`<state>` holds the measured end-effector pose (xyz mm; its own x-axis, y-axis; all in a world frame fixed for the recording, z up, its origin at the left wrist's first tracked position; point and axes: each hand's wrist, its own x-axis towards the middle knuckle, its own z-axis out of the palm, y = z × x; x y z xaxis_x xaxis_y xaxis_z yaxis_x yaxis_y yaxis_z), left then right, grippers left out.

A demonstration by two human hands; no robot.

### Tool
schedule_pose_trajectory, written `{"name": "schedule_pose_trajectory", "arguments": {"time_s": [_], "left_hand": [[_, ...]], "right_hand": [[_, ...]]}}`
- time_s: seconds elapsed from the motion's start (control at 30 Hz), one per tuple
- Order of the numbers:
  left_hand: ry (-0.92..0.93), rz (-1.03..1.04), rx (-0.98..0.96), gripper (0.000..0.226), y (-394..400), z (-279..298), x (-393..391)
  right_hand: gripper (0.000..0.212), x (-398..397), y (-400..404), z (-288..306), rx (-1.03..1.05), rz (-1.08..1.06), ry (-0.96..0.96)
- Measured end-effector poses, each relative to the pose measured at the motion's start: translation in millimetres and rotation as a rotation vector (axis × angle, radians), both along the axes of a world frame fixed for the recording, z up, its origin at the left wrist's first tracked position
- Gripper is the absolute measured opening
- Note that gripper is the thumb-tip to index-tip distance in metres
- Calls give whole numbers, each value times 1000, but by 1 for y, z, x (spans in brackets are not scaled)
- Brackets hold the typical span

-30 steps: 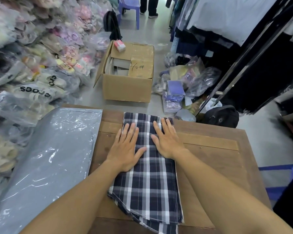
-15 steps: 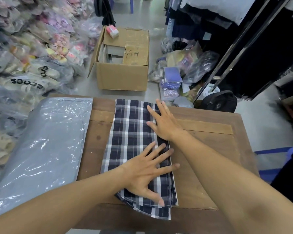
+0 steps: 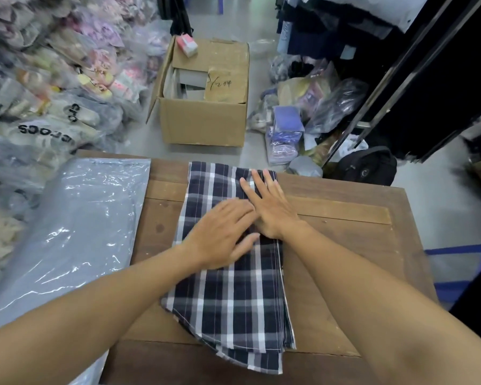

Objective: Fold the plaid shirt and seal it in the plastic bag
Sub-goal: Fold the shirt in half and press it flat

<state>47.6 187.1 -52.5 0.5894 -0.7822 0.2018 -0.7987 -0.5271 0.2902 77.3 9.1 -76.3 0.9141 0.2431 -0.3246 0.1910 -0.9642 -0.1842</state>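
Observation:
The plaid shirt (image 3: 233, 295), navy and white checks, lies folded into a long narrow strip down the middle of the wooden table (image 3: 345, 245). My left hand (image 3: 222, 234) rests flat on its middle, fingers spread and pointing right. My right hand (image 3: 270, 204) lies flat just beyond it on the shirt's far right part, fingers spread toward the far edge. The two hands touch. A stack of grey plastic bags (image 3: 72, 232) lies flat on the table's left side, apart from the shirt.
Beyond the table stands an open cardboard box (image 3: 203, 123) on the floor. Heaps of bagged shoes (image 3: 39, 107) fill the left. Bagged goods (image 3: 289, 129), a black backpack (image 3: 370, 165) and a rack of dark clothes (image 3: 428, 79) are at the right.
My left hand slid from the shirt's middle down to its near end, then back up to the middle beside my right hand. My right hand stayed on the far part.

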Motion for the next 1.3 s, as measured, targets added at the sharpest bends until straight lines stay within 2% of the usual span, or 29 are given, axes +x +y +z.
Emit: {"name": "schedule_pose_trajectory", "arguments": {"time_s": [0.07, 0.13, 0.27, 0.4, 0.5, 0.57, 0.67, 0.77, 0.87, 0.9, 1.0, 1.13, 1.2, 1.3], "left_hand": [[-42, 216, 142, 67, 9, -4, 32], [23, 371, 262, 79, 25, -15, 54], [164, 380, 354, 88, 40, -33, 63], [272, 387, 317, 84, 40, -16, 66], [322, 508, 164, 73, 52, 1, 59], [386, 636, 36, 65, 55, 7, 53], [479, 750, -56, 57, 48, 12, 57], [488, 729, -27, 56, 39, 16, 74], [471, 613, 141, 54, 35, 11, 94], [484, 591, 184, 50, 33, 8, 100], [478, 599, 205, 41, 28, 5, 111], [396, 640, 248, 36, 26, 16, 112], [400, 686, 292, 26, 25, 29, 106], [575, 748, 270, 19, 22, 45, 88]], "right_hand": [[62, 0, 0, 0, 27, -19, -16], [60, 0, 0, -1, 33, -33, -29], [61, 0, 0, -3, 29, -33, -20], [64, -1, -3, 8, 163, -79, 22], [53, -18, -4, 15, 370, -392, -195], [44, -29, -4, 18, 407, -618, -251], [47, -34, -6, 29, 474, -790, -135], [56, -36, -6, 39, 462, -889, 46], [69, -46, -5, 45, 348, -832, 234], [66, -50, -7, 47, 334, -807, 291], [40, -59, -11, 45, 359, -787, 416], [17, -62, -16, 41, 478, -856, 392], [13, -61, -26, 49, 465, -802, 401], [16, -54, -53, 67, 325, -654, 363]]}}
